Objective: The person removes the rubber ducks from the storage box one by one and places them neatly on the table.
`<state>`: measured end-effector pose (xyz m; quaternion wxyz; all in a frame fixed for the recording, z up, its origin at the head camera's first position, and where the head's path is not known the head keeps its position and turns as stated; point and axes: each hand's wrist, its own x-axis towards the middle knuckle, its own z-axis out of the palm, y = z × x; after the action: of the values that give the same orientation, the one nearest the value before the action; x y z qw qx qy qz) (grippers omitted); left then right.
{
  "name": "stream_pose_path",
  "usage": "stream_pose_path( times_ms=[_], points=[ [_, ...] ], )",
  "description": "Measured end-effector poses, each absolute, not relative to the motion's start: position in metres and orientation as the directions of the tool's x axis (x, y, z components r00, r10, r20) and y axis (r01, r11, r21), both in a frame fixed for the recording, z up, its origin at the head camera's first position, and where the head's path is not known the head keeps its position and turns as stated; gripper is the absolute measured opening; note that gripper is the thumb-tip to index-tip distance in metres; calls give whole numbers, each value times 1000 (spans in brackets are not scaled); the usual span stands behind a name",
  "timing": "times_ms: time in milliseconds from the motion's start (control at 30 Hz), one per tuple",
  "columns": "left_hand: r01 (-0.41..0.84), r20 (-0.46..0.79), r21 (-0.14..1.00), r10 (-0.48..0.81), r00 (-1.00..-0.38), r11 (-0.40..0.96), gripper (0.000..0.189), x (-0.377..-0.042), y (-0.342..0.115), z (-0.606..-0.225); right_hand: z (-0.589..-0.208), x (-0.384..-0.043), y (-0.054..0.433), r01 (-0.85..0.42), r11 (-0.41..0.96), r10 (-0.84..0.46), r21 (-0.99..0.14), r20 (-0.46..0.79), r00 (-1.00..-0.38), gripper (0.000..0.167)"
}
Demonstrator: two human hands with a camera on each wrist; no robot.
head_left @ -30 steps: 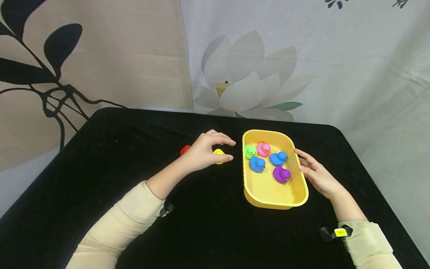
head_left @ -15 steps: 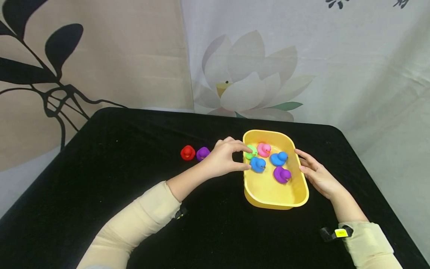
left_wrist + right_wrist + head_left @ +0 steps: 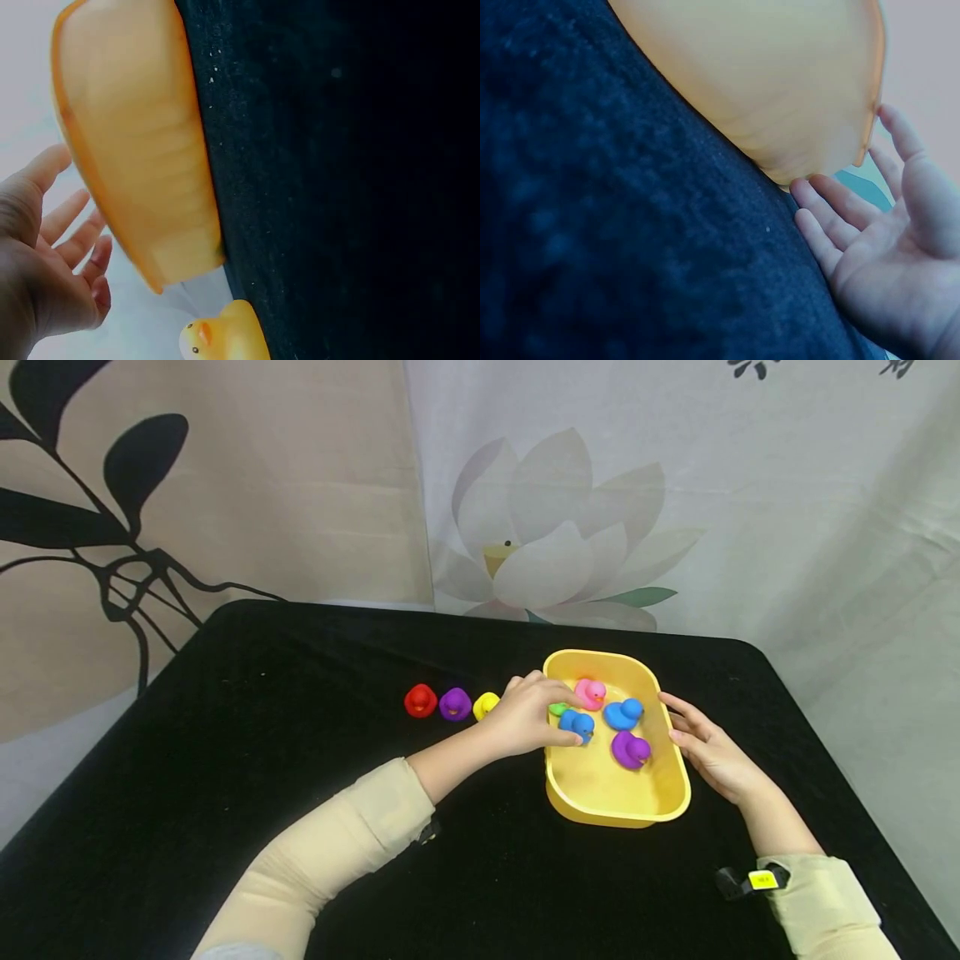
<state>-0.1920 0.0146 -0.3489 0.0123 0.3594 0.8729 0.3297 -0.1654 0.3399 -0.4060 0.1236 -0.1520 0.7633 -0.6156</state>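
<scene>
A yellow plastic bin holds several rubber ducks. Over its left rim reaches my left hand, thumb and fingers spread apart around the near blue duck. The green duck is partly hidden by that hand. Also inside are a pink duck, another blue duck and a purple duck. My right hand rests its fingertips on the bin's right side, thumb at the rim. In the right wrist view, that hand's fingers lie extended along the bin wall.
Left of the bin, a red duck, a second purple duck and a yellow duck stand in a row on the black cloth table. A printed curtain hangs behind the table.
My left hand has moved right, from above the row of ducks to over the bin, uncovering the purple and yellow ducks on the table. My right hand and the bin have stayed put.
</scene>
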Motion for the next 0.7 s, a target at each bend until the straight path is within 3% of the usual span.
stream_pose_path(
  times_ms=[700],
  points=[
    [604, 106, 497, 647, -755, 623, 48, -214, 43, -362, -405, -165, 339, -77, 203, -380, -976, -6, -925, 55]
  ],
)
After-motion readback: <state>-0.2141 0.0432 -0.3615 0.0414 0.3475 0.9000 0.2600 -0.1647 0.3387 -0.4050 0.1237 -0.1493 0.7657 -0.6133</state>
